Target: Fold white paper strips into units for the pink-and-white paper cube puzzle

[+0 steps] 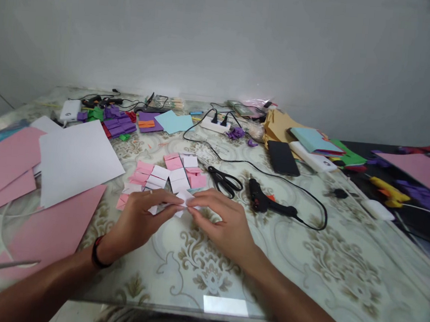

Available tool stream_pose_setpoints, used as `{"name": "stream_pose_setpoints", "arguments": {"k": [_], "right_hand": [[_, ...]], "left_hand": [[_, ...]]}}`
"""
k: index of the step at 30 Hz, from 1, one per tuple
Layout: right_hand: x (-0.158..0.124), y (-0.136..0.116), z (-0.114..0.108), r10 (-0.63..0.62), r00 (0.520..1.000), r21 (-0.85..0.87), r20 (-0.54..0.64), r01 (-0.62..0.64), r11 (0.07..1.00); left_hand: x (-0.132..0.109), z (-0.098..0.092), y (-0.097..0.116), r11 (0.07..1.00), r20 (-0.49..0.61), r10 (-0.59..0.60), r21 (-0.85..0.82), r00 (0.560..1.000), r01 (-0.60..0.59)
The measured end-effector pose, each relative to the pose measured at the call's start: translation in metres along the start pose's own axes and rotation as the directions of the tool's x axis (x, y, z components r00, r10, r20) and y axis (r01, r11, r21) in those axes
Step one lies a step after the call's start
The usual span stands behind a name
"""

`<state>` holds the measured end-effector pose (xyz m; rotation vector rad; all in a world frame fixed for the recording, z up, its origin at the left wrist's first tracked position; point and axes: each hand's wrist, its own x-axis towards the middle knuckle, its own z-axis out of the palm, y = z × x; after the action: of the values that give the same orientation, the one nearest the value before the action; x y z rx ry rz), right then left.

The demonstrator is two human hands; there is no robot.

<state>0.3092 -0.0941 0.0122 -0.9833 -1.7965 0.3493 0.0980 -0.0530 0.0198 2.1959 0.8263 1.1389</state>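
Observation:
Between my two hands is a small white piece of paper (185,197), partly covered by my fingers. My left hand (147,215) pinches its left side between thumb and forefinger, and a ring and a dark wristband show on that arm. From the other side my right hand (221,218) pinches the paper's right edge, fingertips close to those of the left. Just beyond lie several folded pink paper pieces (172,161) and folded white paper pieces (157,176). Black-handled scissors (225,180) rest to the right of them.
A black glue gun (267,200) with its cord lies at right, near a dark phone (282,158). White sheets (77,160) and pink sheets (54,223) cover the left side. Folded purple paper (119,123) and a white power strip (215,124) are farther back. The table's front edge is near me.

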Motion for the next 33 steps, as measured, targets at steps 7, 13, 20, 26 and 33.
{"name": "stream_pose_setpoints", "arguments": {"k": [7,13,20,26,33], "right_hand": [[0.0,0.003,0.001,-0.038,0.997,-0.042,0.066,0.041,0.998],[0.0,0.0,0.0,0.042,0.998,-0.008,0.05,-0.042,0.999],[0.002,-0.002,-0.002,0.088,0.996,0.023,0.026,-0.088,0.996],[0.003,-0.001,-0.002,0.028,0.997,-0.009,0.067,-0.028,1.0],[0.003,-0.003,-0.004,0.018,0.997,0.007,0.076,-0.018,1.0]], "left_hand": [[0.002,0.0,-0.002,0.999,0.046,-0.035,-0.022,0.998,0.036],[-0.002,0.004,-0.009,0.903,0.126,-0.296,-0.287,0.947,0.321],[0.004,-0.001,-0.005,0.996,0.018,-0.088,-0.016,0.996,0.089],[0.006,-0.003,-0.002,0.997,0.096,0.06,0.044,0.994,-0.065],[0.005,-0.007,0.005,0.999,0.229,0.042,0.001,0.972,-0.043]]}}
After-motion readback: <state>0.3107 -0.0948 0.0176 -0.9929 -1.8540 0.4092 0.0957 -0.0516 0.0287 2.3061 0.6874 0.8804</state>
